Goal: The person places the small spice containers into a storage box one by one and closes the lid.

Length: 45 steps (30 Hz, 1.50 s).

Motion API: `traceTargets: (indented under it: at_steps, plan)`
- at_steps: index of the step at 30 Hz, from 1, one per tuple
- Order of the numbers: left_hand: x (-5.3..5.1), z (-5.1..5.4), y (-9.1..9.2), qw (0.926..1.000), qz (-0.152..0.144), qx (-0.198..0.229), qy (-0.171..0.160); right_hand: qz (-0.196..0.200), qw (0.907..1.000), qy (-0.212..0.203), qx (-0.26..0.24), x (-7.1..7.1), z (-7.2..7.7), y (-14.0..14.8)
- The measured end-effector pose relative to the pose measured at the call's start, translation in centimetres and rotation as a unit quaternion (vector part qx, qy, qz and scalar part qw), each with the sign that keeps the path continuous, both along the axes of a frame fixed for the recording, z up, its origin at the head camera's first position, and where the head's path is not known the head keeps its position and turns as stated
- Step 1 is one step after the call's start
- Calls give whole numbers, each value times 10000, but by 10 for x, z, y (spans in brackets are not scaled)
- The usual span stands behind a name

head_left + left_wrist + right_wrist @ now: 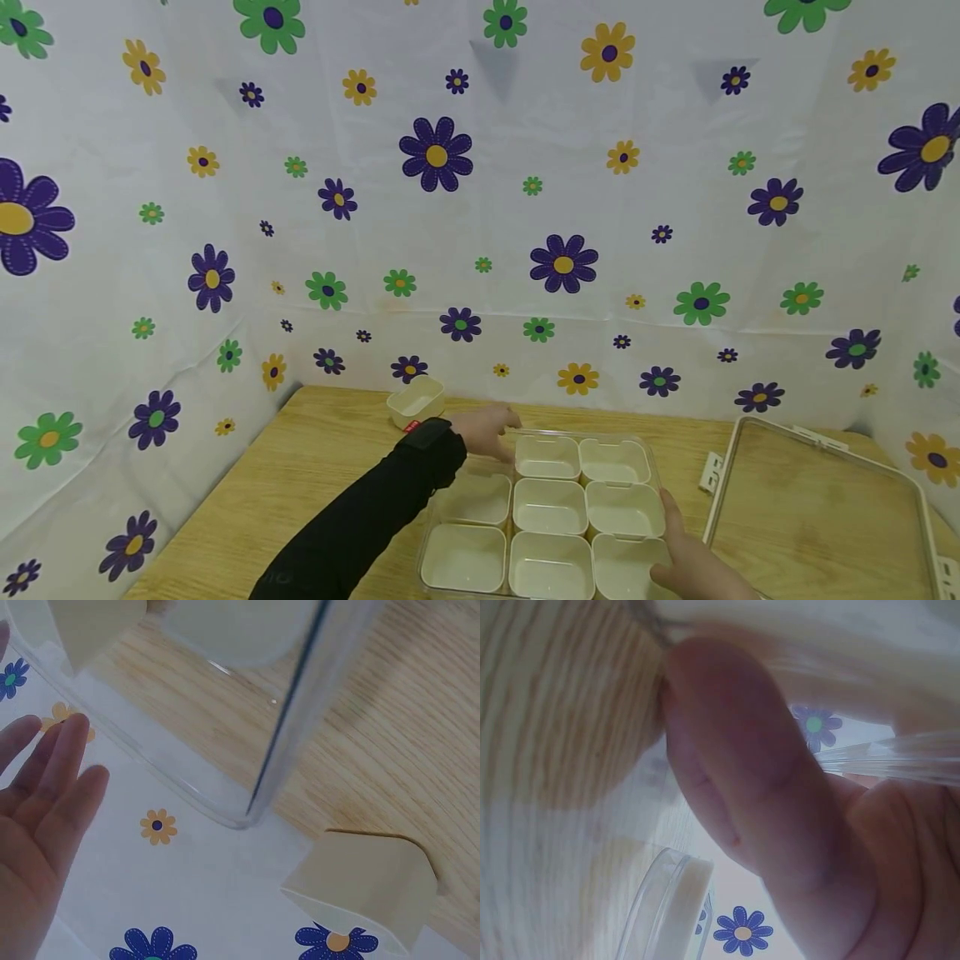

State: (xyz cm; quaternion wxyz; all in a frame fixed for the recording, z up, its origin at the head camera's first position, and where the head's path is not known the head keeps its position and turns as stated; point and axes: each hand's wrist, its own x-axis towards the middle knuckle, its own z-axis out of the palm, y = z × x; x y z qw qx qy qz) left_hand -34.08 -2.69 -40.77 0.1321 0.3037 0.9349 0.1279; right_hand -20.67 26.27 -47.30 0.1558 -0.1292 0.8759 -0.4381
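Clear box (585, 433) sits on the table (247, 517) between both hands, eight cream cups (550, 506) in it, back-left slot vacant. Left hand (482, 429) is at that back-left corner, fingers loosely extended, nothing in grip. Right hand (690, 550) is at the right wall, thumb inward over the front-right cup; looks like it pinches the wall, but the wrist view is blurry. Loose cup (416, 400) stands behind-left, just beside the left wrist. Framed clear lid (817, 517) is off to the right.
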Motion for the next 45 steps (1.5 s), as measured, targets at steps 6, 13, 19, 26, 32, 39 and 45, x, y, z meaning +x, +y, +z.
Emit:
traceTargets:
  at_steps: [6, 13, 19, 26, 32, 39, 45]
  plan:
    - [-16, -9, -14, 9976, 193, -12, 659, -40, 10000, -12, -24, 1, 2, -1]
    - [-13, 6, -32, 9841, 1121, -67, 1377, -49, 10000, 78, 11, 3, 3, -2]
    - [-12, 8, -52, 9725, 1549, -79, 1738, -97, 9999, 44, 48, 3, 2, -2]
    - [-21, -3, -75, 9649, 1910, -134, 1796, -158, 9998, -35, 70, 2, 1, -3]
    - [-24, -9, -92, 9627, 2166, 33, 1620, -84, 9999, 1, -104, 0, 1, -1]
    - [-27, -21, -111, 9514, 2646, -70, 1574, -285, 9994, -181, 82, 1, 4, -2]
    - [-27, -30, -127, 9404, 3095, -16, 1410, -378, 9989, -283, 85, 3, 5, -5]
